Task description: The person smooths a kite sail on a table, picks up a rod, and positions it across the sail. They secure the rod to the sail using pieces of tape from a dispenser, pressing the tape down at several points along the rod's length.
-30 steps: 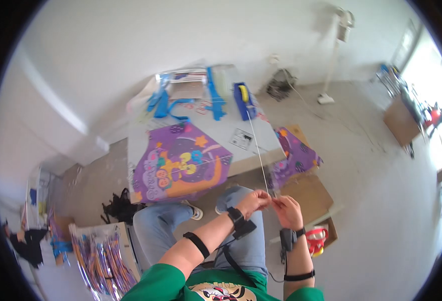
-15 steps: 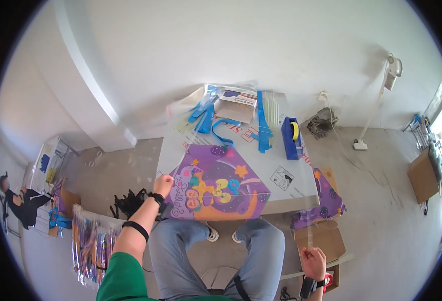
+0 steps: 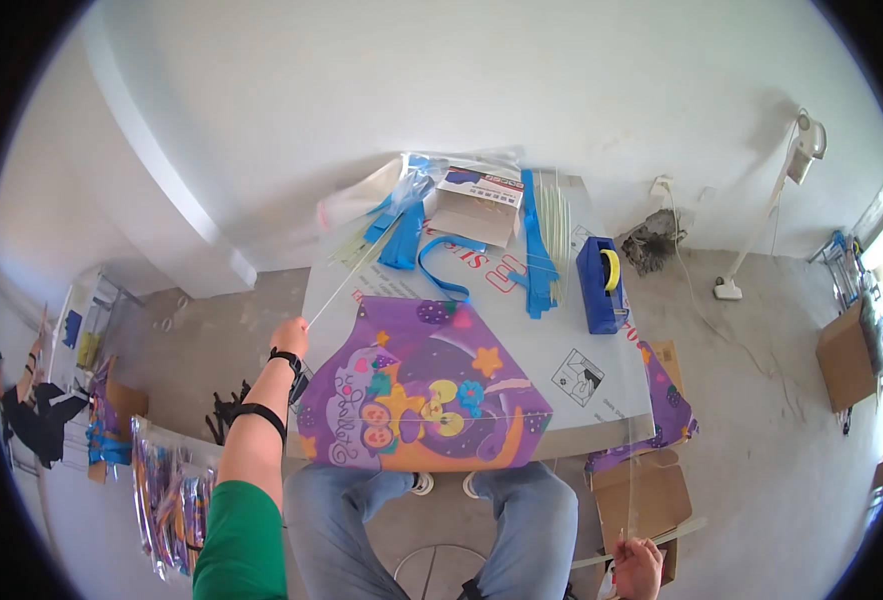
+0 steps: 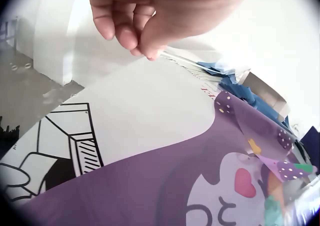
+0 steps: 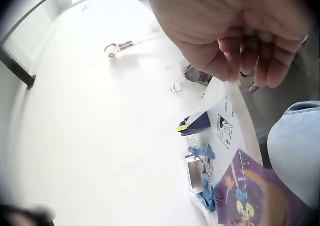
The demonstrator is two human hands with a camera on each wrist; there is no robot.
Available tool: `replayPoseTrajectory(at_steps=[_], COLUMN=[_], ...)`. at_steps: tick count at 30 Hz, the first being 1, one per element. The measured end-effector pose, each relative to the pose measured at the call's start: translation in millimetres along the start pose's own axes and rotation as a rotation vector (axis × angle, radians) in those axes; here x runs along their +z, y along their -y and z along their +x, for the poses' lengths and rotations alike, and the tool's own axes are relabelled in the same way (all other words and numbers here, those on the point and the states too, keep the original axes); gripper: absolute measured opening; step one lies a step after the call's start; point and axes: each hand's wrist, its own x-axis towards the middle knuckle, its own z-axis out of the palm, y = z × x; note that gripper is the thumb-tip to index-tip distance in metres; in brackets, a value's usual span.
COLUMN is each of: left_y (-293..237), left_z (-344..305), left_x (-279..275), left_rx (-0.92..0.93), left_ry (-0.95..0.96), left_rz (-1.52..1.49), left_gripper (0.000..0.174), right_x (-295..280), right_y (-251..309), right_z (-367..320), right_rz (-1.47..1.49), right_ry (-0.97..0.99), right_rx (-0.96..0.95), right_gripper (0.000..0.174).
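My left hand (image 3: pixel 289 338) is raised at the table's left side and pinches one end of a thin pale rod (image 3: pixel 344 287), which slants away to the far left of the table. The left wrist view shows thumb and fingertips together on the rod (image 4: pixel 182 59). A purple printed kite sheet (image 3: pixel 441 380) lies at the table's near edge, just right of the left hand. My right hand (image 3: pixel 638 568) hangs low at right with loosely curled fingers. Nothing shows between them in the right wrist view. A clear strip (image 3: pixel 633 490) hangs just above it.
Blue strips (image 3: pixel 403 235), a cardboard box (image 3: pixel 476 205) and a bundle of pale rods (image 3: pixel 557 215) lie at the table's back. A blue tape dispenser (image 3: pixel 597 287) stands at right. Below the table's right edge sits an open carton (image 3: pixel 641 500).
Both hands were together at the right by a thin white strip, then parted. The left moved to the table's left side and now pinches a rod. The right dropped lower.
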Motion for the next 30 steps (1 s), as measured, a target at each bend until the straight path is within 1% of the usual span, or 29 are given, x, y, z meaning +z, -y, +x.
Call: replayPoseTrajectory(at_steps=[3,6,8,9,11,12,13,15,19,21,22,24,25,27,28,29,30], left_y=[5.6,12.9,13.9,15.0,17.3,18.5,20.4,23.6,18.3,-0.5,-11.4,-19.8,-26.1,-37.5,-31.9,-27.6,-25.8], left_z=[17.2,24.9,22.0,20.4,16.5,14.4,13.0,11.3,29.0,43.1,45.7,65.5,74.1,84.4,89.9,94.2,93.8], left_x=[19.8,31.3,28.0,25.2,14.4,8.6,4.1,-5.5,-1.7,1.4,-0.5,5.5,8.9,11.1,19.6,28.9,32.0], left_rx=[0.013,-0.031,-0.108,-0.105,-0.155,-0.142,-0.144,-0.121,-0.068,-0.104,-0.105,-0.126,-0.151,-0.123,-0.117,-0.108,-0.072], left_ry=[0.039,0.079,0.181,0.186,0.260,0.299,0.299,0.340,0.283,0.278,0.219,0.206,0.193,0.221,0.160,0.102,0.105], left_rz=[0.041,0.108,0.280,0.282,0.331,0.390,0.397,0.491,0.500,0.468,0.459,0.468,0.482,0.498,0.423,0.344,0.328], left_gripper=[0.007,0.009,0.011,0.011,0.014,0.015,0.015,0.018,0.015,0.015,0.019,0.019,0.019,0.020,0.020,0.021,0.021], right_x=[4.4,12.0,11.0,10.4,12.1,12.4,8.6,0.2,5.6,6.2,8.5,13.4,6.9,-12.8,-7.3,-0.3,7.2], right_y=[-1.3,4.1,5.6,6.2,9.7,10.2,7.2,1.1,0.4,2.4,4.4,7.4,6.0,-1.9,-4.3,-5.4,-4.4], right_z=[0.5,0.7,2.2,2.1,0.5,1.2,2.8,6.7,6.2,3.9,2.1,-1.8,-1.1,3.6,1.9,2.5,2.7], right_rz=[0.075,0.026,0.007,-0.009,-0.010,-0.012,-0.009,-0.039,-0.005,-0.010,-0.011,0.010,0.015,0.018,0.026,0.001,-0.024], right_ry=[-0.015,-0.035,-0.040,-0.043,-0.072,-0.094,-0.092,-0.055,-0.045,-0.036,-0.042,-0.015,-0.026,0.043,0.017,-0.091,-0.198], right_rx=[-0.014,-0.014,-0.020,-0.027,-0.010,0.005,0.011,-0.041,-0.063,-0.059,-0.064,-0.086,-0.094,-0.076,-0.090,-0.090,-0.089], right_gripper=[0.007,0.007,0.008,0.008,0.008,0.008,0.008,0.008,0.008,0.010,0.010,0.010,0.010,0.009,0.009,0.006,0.007])
